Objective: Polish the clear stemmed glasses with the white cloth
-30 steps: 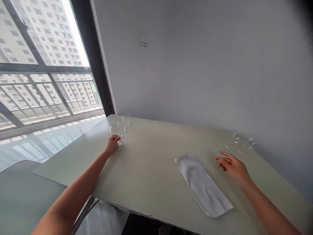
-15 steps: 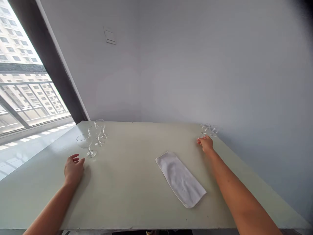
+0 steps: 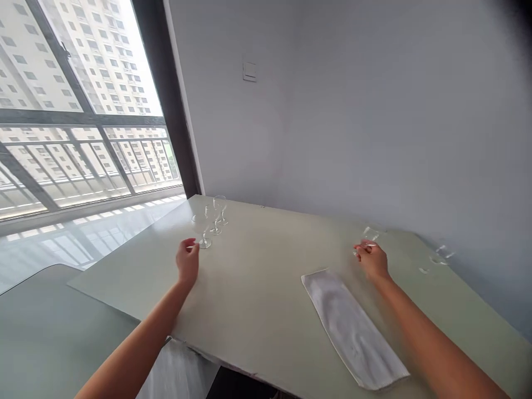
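**Head view: hands at stemmed glasses**

Well left of the folded white towel [image 3: 353, 327], the left hand [image 3: 187, 261] is hovering, its fingers [image 3: 185, 244] loosely parted, just beside a stemmed glass [image 3: 201, 226] and two more glasses [image 3: 219, 206]. Up-right of the towel, the right hand [image 3: 373, 261] is pinching a third-group glass [image 3: 371, 234], while a blurred glass [image 3: 437, 258] is standing farther right.

White terry towel [image 3: 353, 330], pale green tabletop [image 3: 257, 271].

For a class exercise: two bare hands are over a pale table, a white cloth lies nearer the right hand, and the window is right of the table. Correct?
No: the window is left of the table, as the head view shows. The rest stands.
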Tool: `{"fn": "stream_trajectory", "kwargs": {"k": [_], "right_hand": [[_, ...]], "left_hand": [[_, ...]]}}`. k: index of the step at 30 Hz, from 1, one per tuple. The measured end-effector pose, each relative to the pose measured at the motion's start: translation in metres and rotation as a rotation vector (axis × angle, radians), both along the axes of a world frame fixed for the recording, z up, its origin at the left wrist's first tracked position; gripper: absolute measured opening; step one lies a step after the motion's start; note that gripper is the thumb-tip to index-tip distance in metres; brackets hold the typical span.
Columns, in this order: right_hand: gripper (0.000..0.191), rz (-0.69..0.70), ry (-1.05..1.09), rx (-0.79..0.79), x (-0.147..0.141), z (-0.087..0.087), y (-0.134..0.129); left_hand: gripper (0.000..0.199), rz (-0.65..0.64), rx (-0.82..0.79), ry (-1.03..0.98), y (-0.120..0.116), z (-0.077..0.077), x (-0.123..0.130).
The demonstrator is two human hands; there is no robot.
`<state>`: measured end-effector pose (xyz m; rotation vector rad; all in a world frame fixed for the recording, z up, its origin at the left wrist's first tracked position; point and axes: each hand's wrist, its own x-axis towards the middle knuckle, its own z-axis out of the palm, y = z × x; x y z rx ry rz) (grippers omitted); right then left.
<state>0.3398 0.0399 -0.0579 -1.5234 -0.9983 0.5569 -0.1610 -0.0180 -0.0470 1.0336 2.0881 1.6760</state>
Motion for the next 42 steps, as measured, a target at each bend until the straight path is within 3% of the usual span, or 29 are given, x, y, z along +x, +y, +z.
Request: {"fn": "stream_trajectory", "kwargs": {"k": [4,7,10,14,16,19,23,26,32,37,42], "right_hand": [[0.057,0.476,0.062,-0.016,-0.108,0.022,-0.047],[0.059,0.782,0.138,-0.1,-0.181,0.034,-0.089],[0.055,0.907,0.223,-0.132,-0.22,0.035,-0.114],[0.058,0.99,0.163,-0.179,-0.226,0.035,-0.121],[0.06,1.002,0.103,-0.187,-0.217,0.042,-0.12],[0.059,0.904,0.078,-0.162,-0.188,0.059,-0.117],[0.053,0.618,0.144,-0.094,-0.12,0.07,-0.112],[0.052,0.4,0.203,-0.074,-0.061,0.059,-0.107],[0.048,0.15,0.32,-0.105,0.029,0.021,-0.103],[0.04,-0.198,0.306,-0.113,0.079,-0.008,-0.092],[0.056,-0.452,0.247,-0.109,0.125,-0.026,-0.063]], "left_hand": [[0.032,-0.567,-0.029,-0.063,-0.021,0.017,0.082],[0.032,-0.875,0.009,-0.054,-0.042,0.028,0.136],[0.033,-0.972,-0.023,-0.152,-0.062,0.031,0.159],[0.035,-0.948,-0.077,-0.291,-0.068,0.027,0.145],[0.039,-0.889,-0.086,-0.3,-0.06,0.024,0.122],[0.043,-0.675,-0.042,-0.267,-0.042,0.017,0.071],[0.048,-0.433,-0.069,-0.184,-0.026,0.005,0.0],[0.051,-0.348,-0.102,-0.112,-0.022,-0.003,-0.033],[0.056,-0.25,-0.148,0.019,-0.014,-0.009,-0.05],[0.036,-0.18,-0.261,0.18,-0.008,-0.009,-0.051],[0.025,-0.124,-0.354,0.315,-0.006,-0.008,-0.05]]}}
